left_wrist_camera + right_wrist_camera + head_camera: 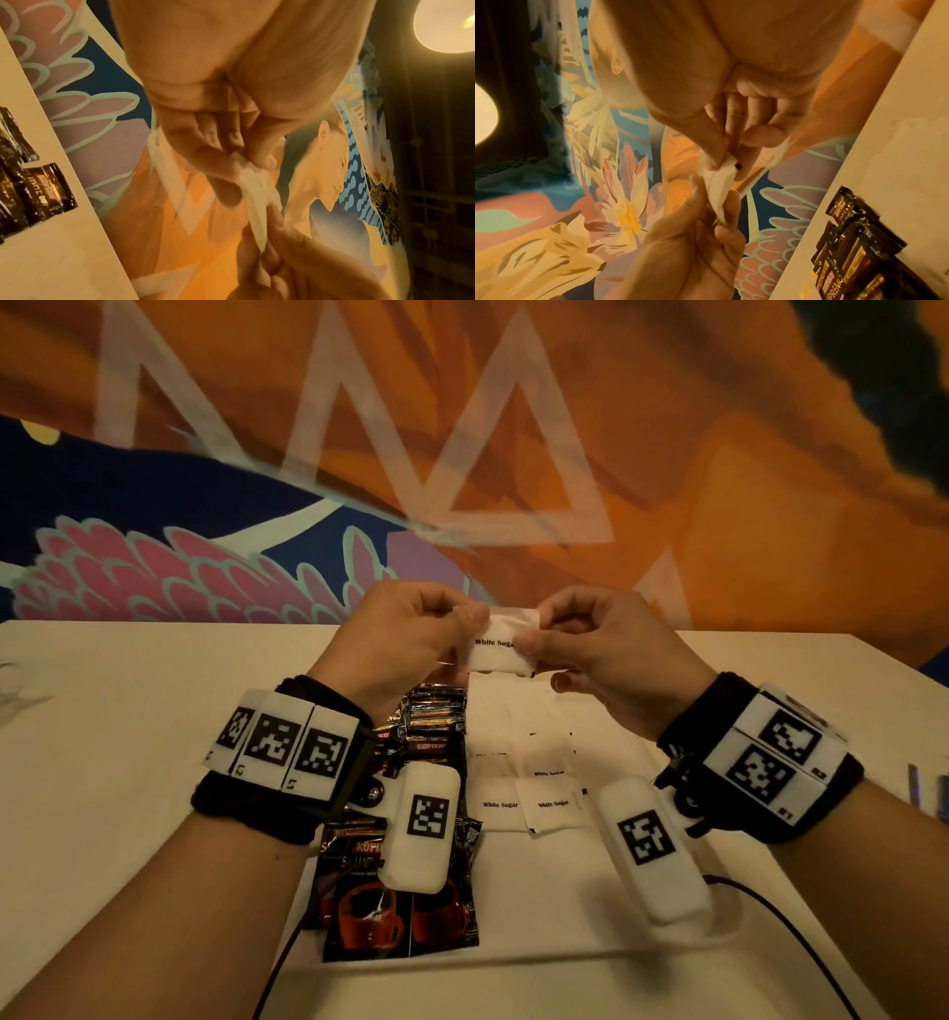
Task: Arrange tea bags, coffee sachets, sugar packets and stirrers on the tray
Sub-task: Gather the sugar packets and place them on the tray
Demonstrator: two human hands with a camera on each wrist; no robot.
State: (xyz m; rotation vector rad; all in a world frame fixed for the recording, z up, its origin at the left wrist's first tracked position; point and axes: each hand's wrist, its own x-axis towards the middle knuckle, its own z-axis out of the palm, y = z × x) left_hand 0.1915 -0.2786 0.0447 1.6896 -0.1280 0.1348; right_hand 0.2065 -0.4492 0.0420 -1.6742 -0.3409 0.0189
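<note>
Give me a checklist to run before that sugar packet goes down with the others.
1. Sugar packet held by both the left hand and the right hand: ok.
2. Packet lifted off the table: ok.
3. "White Sugar" print faces up: ok.
4. Laid sugar packets in rows, room for more: cannot tell.
5. Coffee sachets beside them, apart from the sugar: ok.
6. Stirrers placed: cannot tell.

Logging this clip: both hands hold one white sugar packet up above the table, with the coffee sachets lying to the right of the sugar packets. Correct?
Not quite. The coffee sachets lie left of the sugar packets, as the head view shows. The left hand and right hand do hold one white sugar packet above the table.
</note>
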